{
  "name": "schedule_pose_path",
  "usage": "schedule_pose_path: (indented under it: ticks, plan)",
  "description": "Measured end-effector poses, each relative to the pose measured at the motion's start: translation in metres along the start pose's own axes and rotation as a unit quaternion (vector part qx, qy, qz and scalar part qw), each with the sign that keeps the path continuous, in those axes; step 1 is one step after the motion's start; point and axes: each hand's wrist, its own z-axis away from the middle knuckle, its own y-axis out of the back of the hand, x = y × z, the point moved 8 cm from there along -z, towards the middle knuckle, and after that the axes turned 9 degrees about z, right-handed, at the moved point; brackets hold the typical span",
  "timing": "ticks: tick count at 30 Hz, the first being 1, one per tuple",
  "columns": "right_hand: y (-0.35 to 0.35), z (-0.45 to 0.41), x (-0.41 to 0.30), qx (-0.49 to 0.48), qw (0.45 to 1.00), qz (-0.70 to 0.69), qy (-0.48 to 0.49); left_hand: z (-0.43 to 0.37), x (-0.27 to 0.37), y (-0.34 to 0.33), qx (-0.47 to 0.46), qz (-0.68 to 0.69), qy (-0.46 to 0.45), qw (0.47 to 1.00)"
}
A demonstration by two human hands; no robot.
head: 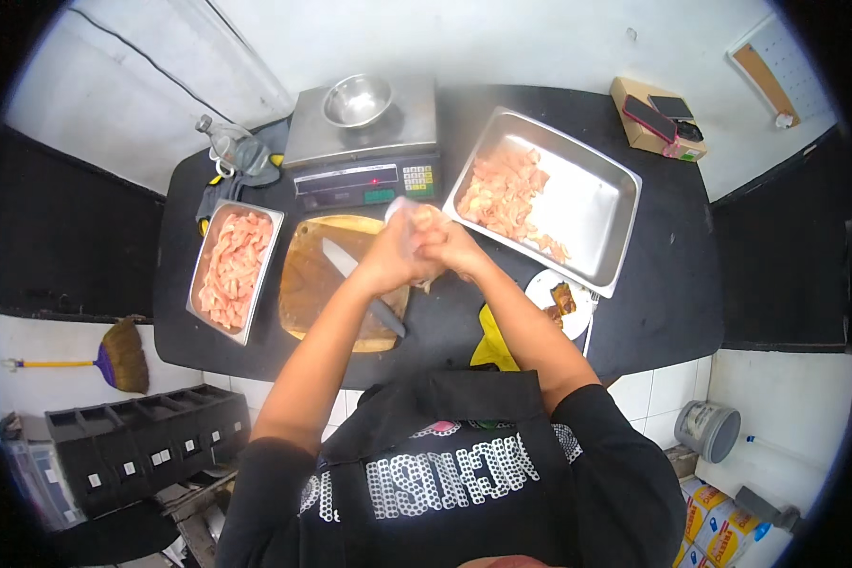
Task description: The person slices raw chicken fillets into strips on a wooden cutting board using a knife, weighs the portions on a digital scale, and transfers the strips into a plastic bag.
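Note:
Both my hands meet over the gap between the cutting board and the large tray. My left hand (392, 255) and my right hand (456, 248) hold a clear plastic bag (406, 213) with pinkish raw meat inside; motion blurs its edges. Below and to the left lies a wooden cutting board (309, 284) with a large knife (341, 259) across it, partly behind my left forearm. Strips of raw meat (236, 263) fill a small steel tray (254, 312) at the left. The large steel tray (621, 234) on the right holds raw meat pieces (504, 192) along its left side.
A digital scale (348, 186) bearing a steel bowl (358, 101) stands at the back. A bottle (245, 153) is at the back left. On the right are a white plate (577, 323) with browned food, a yellow cloth (492, 341) and a cardboard box (628, 121) carrying phones.

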Motion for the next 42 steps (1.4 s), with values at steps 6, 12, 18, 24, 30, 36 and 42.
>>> schedule_pose_path:
  ticks: [6,12,18,24,30,36,42]
  plan:
    - [-0.011,0.005,0.014,-0.161,0.833,0.518,-0.110,0.018,-0.070,0.007,0.030,-0.105,0.080,0.991]
    - [-0.036,0.039,0.014,-0.181,0.810,0.544,0.120,0.020,-0.078,0.017,0.090,-0.236,0.058,0.966]
    - [0.015,0.050,0.008,-0.110,0.818,0.565,-0.006,0.041,-0.055,0.024,0.089,-0.174,0.090,0.977]
    - [0.029,0.067,0.065,0.026,0.753,0.656,-0.047,0.049,-0.064,0.022,0.081,-0.183,0.101,0.975]
    - [0.043,0.053,0.059,0.043,0.814,0.575,-0.072,0.053,-0.077,0.018,0.075,-0.218,0.119,0.966]
    - [-0.043,0.045,0.013,-0.088,0.951,0.267,0.127,0.047,-0.068,0.007,0.075,-0.182,0.061,0.978]
    - [0.014,-0.009,0.021,-0.027,0.803,0.592,0.063,0.060,-0.053,0.024,0.063,-0.210,0.062,0.974]
